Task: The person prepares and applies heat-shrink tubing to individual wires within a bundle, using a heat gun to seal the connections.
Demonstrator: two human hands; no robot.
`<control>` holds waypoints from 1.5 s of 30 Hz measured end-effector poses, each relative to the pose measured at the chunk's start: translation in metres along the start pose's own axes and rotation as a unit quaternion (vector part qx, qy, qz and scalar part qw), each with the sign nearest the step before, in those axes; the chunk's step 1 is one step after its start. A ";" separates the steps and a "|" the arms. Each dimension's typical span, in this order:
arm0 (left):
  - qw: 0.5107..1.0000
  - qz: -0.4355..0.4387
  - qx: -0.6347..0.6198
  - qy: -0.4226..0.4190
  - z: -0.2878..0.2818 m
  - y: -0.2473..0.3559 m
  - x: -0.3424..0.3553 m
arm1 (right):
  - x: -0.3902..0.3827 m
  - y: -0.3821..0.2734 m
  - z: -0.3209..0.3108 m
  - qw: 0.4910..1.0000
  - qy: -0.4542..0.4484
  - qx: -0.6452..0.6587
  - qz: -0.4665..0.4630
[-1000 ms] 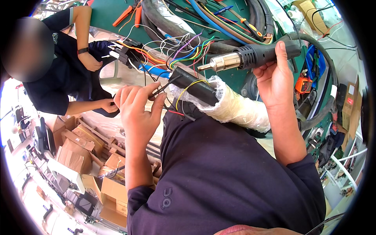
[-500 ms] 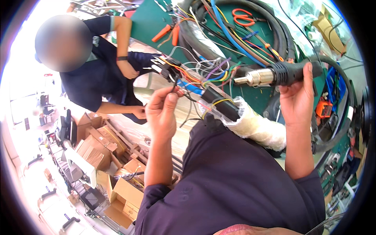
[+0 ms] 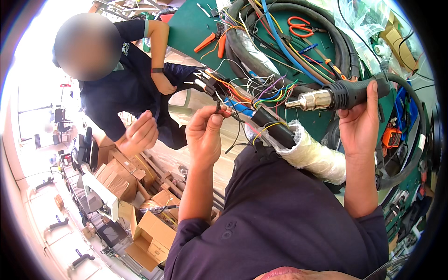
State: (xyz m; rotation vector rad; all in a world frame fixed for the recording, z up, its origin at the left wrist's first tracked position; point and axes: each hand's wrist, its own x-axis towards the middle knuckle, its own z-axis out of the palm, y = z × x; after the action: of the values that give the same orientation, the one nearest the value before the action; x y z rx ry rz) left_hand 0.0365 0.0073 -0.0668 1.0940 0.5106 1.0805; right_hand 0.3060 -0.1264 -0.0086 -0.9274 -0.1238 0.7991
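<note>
My right hand (image 3: 358, 123) grips a black heat gun (image 3: 352, 93), its metal nozzle pointing left toward a fan of coloured wires (image 3: 273, 93). My left hand (image 3: 204, 140) is closed in a pinch on a thin dark wire (image 3: 218, 107) among the loose ends. These wires come out of a thick black cable (image 3: 275, 127), whose lower part is wrapped in clear film (image 3: 319, 161) and lies across my lap. Just beyond my left fingertips is a black connector block (image 3: 215, 86) with pale-tipped pins. A gap separates the nozzle from my left hand.
On the green table (image 3: 189, 28) lie a thick coiled cable (image 3: 343, 42), orange-handled scissors (image 3: 301, 27) and orange-handled pliers (image 3: 212, 43). A co-worker (image 3: 112, 88) stands at the left, one hand (image 3: 141, 134) near my left arm. Cardboard boxes (image 3: 151, 238) are piled at lower left.
The co-worker's nearer hand has risen and come forward, its fingers bunched. The whole view has shifted slightly. Both my hands keep their holds, with the heat gun at much the same height.
</note>
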 end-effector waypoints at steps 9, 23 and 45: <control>0.985 -0.100 -0.122 0.065 0.003 0.009 0.007 | -0.004 0.000 0.015 0.999 0.047 0.002 0.002; 0.969 -0.070 -0.203 0.119 -0.005 0.000 0.025 | -0.007 -0.001 0.018 1.000 0.028 -0.007 0.001; 0.986 -0.086 -0.127 0.063 -0.007 -0.007 0.005 | -0.013 -0.001 0.015 1.000 0.008 -0.001 -0.001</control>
State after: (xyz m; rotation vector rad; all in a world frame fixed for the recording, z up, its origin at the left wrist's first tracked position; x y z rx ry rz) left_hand 0.0362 0.0149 -0.0748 0.7475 0.5415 1.0340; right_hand 0.2907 -0.1249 0.0043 -0.9357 -0.1120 0.7909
